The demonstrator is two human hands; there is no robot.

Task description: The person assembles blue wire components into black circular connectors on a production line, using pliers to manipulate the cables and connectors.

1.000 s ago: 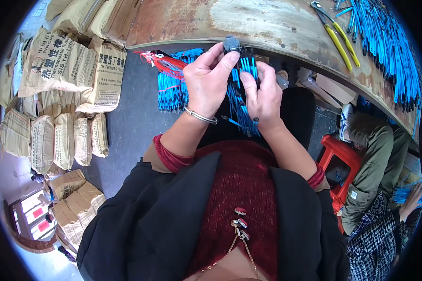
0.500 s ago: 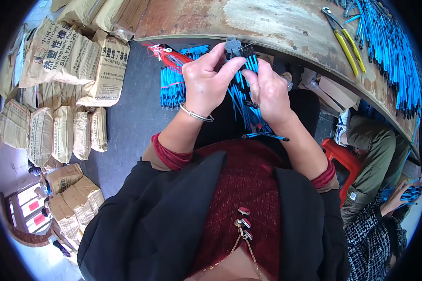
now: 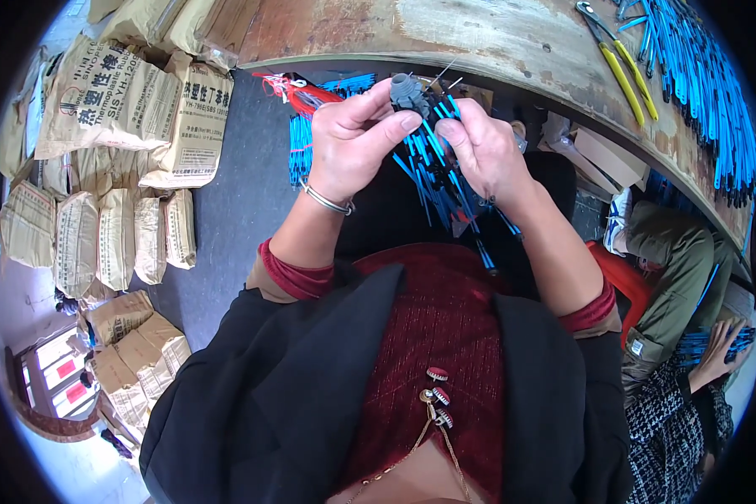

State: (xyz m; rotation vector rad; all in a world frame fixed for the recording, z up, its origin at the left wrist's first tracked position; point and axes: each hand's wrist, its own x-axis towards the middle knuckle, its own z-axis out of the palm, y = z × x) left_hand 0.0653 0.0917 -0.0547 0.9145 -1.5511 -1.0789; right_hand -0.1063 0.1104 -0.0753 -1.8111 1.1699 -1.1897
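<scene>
While the left hand (image 3: 357, 139) pinches a grey plug (image 3: 408, 91), the right hand (image 3: 479, 151) grips blue wires (image 3: 437, 172).

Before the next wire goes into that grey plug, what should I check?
1. Left hand pinches the grey plug: ok.
2. Right hand grips the bundle of blue wires: ok.
3. Plug held free, short of the workbench: ok.
4. One wire tip lined up with a hole: cannot tell, too small.
5. Yellow-handled pliers lie on the bench, apart from both hands: ok.
</scene>
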